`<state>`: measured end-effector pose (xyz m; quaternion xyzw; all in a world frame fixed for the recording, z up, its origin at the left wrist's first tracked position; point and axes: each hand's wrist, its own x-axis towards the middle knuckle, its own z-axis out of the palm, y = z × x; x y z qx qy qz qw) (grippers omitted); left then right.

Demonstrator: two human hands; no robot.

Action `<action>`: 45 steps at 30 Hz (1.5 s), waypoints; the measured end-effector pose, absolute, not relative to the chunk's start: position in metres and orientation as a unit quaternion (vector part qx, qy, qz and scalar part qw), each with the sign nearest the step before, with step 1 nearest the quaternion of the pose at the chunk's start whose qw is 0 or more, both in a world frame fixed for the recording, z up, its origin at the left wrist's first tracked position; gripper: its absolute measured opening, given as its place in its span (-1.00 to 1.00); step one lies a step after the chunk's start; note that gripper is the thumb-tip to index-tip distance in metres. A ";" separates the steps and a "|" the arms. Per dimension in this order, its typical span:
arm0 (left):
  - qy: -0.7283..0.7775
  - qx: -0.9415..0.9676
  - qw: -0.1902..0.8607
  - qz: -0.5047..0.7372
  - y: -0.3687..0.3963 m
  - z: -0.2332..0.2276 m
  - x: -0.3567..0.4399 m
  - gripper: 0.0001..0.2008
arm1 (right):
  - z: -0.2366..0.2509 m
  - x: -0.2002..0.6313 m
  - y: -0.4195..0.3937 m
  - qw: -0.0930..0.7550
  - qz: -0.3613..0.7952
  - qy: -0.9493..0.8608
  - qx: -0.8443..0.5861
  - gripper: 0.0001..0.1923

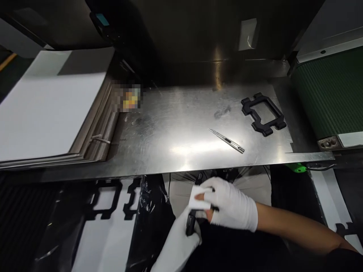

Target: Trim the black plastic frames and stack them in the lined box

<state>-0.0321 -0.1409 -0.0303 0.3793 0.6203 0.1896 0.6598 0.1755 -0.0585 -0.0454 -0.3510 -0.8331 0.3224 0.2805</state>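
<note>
Below the bench's front edge, my left hand (pixel 179 238), in a white glove, is closed around a black plastic frame (pixel 190 225), mostly hidden by my hands. My right hand (pixel 234 206), in a white glove that leaves some fingertips bare, pinches a small white square piece (pixel 195 202) against that frame. Whether the piece is cloth, paper or a pad I cannot tell. Up on the metal bench lies a silver utility knife (pixel 227 141), its blade end pointing left. To the knife's right rests another black plastic frame (pixel 263 114) with notched corners.
A tall stack of white sheets (pixel 48 109) occupies the bench's left side. At the right is a green conveyor belt (pixel 331 90). More black frames (pixel 104 200) lie on white sheet at lower left, beside black plastic film (pixel 153 219). A green tool (pixel 297 167) pokes out under the bench edge.
</note>
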 end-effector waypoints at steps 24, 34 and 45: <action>0.608 0.358 0.679 0.201 -0.148 -0.048 -0.031 -0.32 | -0.043 0.201 -0.041 0.303 0.294 -0.808 -0.412 -0.54; 0.598 0.370 0.680 0.207 -0.151 -0.048 -0.033 -0.24 | -0.045 0.193 -0.050 0.275 0.264 -0.816 -0.434 -0.50; 0.598 0.416 0.652 0.212 -0.156 -0.065 -0.041 -0.15 | -0.048 0.169 -0.083 0.237 0.324 -0.860 -0.316 -0.55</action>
